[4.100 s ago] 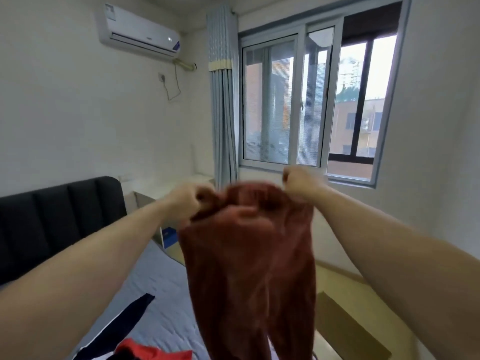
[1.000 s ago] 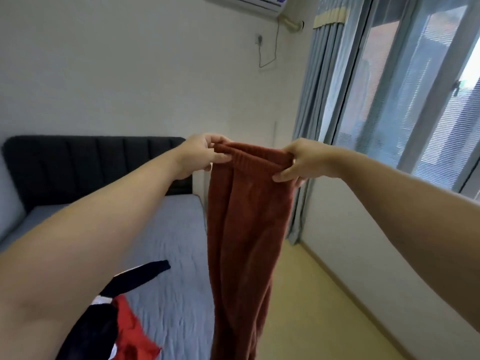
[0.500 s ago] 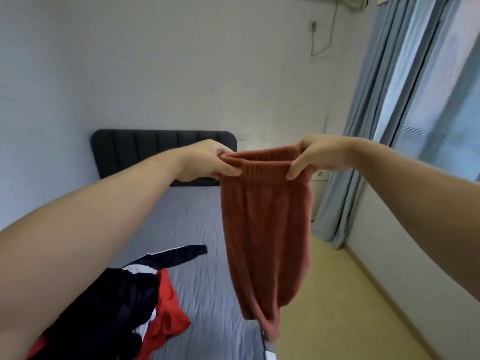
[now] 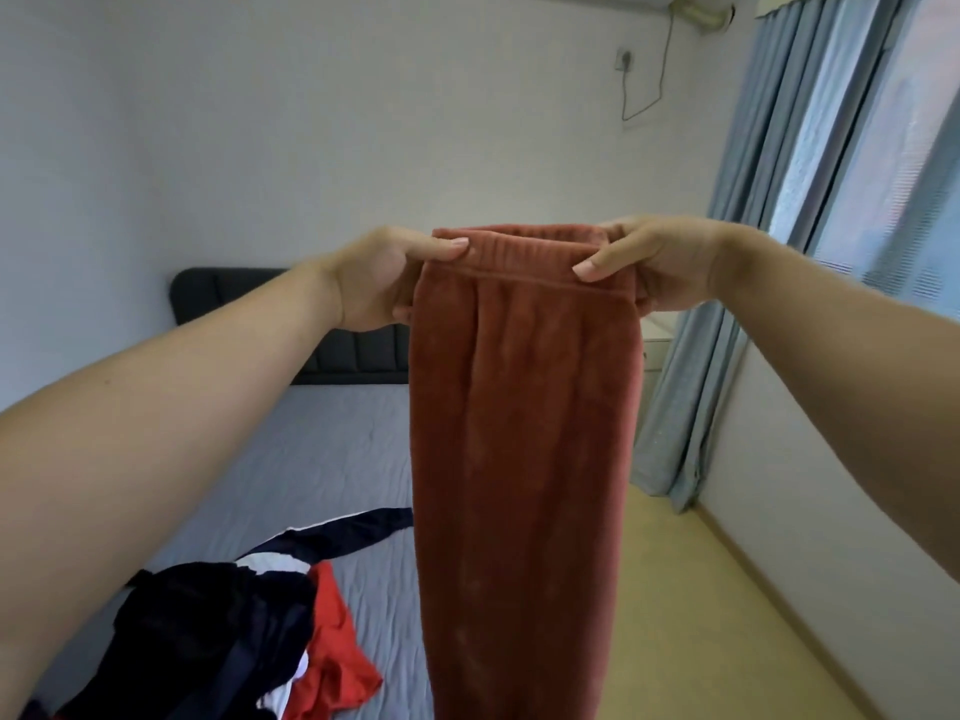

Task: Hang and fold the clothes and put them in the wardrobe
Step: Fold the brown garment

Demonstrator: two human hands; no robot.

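Rust-red fleece trousers (image 4: 522, 433) hang straight down in front of me, held up by the elastic waistband. My left hand (image 4: 384, 278) pinches the waistband's left end, thumb on top. My right hand (image 4: 654, 265) pinches the right end the same way. Both arms are stretched out at chest height over the bed's edge. The trouser legs run out of the frame at the bottom.
A pile of dark and red clothes (image 4: 223, 636) with a navy sleeve lies on the grey-sheeted bed (image 4: 311, 459) at lower left. A black headboard (image 4: 234, 288) stands against the far wall. Blue curtains (image 4: 727, 304) and a window are at right, over yellow floor (image 4: 701, 615).
I have turned left from the window toward the bed. The trousers, first bunched between both hands, now hang full length from the waistband, held wider and flatter.
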